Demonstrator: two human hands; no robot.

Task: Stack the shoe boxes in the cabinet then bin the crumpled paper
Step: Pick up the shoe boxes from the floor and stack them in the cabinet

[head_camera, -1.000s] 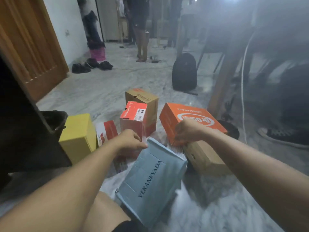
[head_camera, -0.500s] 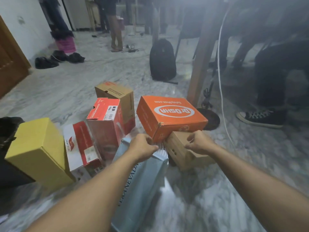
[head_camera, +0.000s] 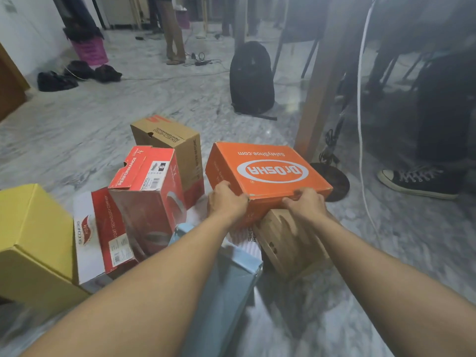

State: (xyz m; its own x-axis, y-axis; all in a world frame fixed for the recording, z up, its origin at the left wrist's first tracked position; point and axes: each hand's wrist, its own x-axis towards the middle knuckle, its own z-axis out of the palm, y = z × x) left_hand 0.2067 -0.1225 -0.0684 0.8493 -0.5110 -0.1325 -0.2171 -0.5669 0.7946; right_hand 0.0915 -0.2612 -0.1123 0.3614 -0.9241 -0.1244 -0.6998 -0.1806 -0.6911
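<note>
both hands grip the near edge of the orange shoe box: left hand at its near-left corner, right hand on the near side, fingers curled over the lid edge. the orange shoe box sits tilted on a plain brown box on the marble floor. to its left stand a red box, a tan box, a red-and-white box and a yellow box. a pale blue box lies under the left forearm. a black backpack stands behind.

Grey marble floor, white wall, wooden table leg, black backpack.
</note>
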